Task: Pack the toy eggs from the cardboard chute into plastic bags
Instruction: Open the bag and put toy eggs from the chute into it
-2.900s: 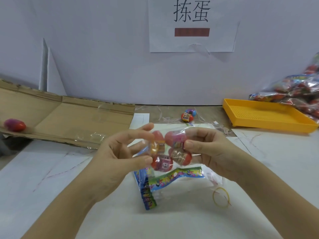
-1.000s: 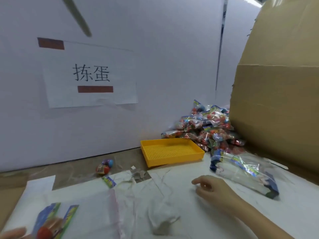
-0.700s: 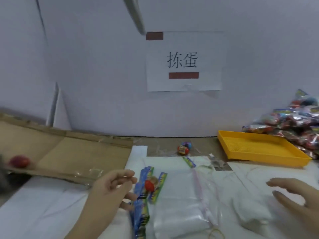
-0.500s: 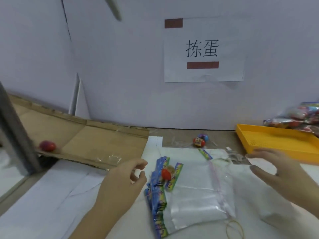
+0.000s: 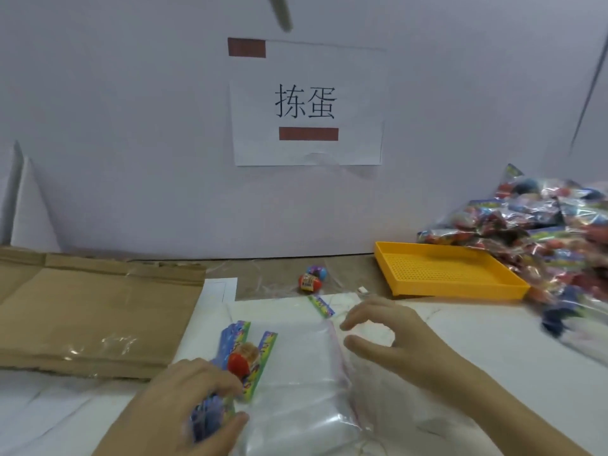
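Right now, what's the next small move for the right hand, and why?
Probably lower the right hand and pinch the top bag open on the bag stack. The left hand grips the stack's printed header end, pinning it, while the right hovers open and empty over the clear part. A red egg lies by the headers.
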### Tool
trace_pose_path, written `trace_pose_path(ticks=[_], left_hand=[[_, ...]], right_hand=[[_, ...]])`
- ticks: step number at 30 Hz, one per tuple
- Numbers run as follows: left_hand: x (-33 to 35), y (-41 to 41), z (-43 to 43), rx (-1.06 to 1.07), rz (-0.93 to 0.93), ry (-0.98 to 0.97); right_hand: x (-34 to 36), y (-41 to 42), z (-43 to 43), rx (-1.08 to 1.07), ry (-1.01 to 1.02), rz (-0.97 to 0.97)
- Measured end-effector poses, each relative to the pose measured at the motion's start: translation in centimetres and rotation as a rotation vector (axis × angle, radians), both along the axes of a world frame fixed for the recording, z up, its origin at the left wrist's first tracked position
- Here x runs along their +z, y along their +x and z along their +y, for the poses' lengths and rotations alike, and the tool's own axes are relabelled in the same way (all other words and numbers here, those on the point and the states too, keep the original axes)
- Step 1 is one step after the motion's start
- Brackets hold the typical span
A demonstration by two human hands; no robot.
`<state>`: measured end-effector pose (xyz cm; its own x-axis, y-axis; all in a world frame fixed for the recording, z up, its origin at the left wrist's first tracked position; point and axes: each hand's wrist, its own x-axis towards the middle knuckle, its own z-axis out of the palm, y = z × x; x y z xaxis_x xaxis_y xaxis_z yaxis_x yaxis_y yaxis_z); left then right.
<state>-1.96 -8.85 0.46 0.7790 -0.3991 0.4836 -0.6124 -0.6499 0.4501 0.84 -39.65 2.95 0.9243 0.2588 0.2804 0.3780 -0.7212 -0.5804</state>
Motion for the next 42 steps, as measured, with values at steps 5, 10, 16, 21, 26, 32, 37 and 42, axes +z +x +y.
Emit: trace_pose_path(ticks=[5,10,16,21,26,32,37,42], left_hand=[[-0.9,-0.4,-0.7,-0.169,-0.003,0.227],[-0.7,-0.2,-0.2,-0.037,0.156,0.217],[0.2,-1.5,-0.5,0.062,0.165,-0.136],[3.3,-1.2,-1.0,0.144,0.659,-1.184],[4.0,-1.0,1.4,-0.127,1.186,-1.143],[3.0,-0.5,2.2,-0.012,0.939,-0.824],[2.9,-0.5,1.9,0.079,0.833,-0.833],[3.2,-0.7,1.8,0.025,0.805,-0.814]], right_hand=[[-0.7,-1.3,1.9,0.152,-0.506,0.039],[-1.2,-0.8,3.1,0.139,-0.441,-0.075],[2.7,-0.9,3.2,0.131,-0.216,-0.160],[5.1,-3.1,5.7,0.267,-0.217,-0.386],[4.8,-3.5,9.3,0.436,-0.262,-0.546],[2.8,-1.5,11.4,0.290,0.007,-0.252],[1.7,0.1,10.2,0.207,-0.163,0.062],[4.0,0.3,5.3,0.214,-0.172,0.191]])
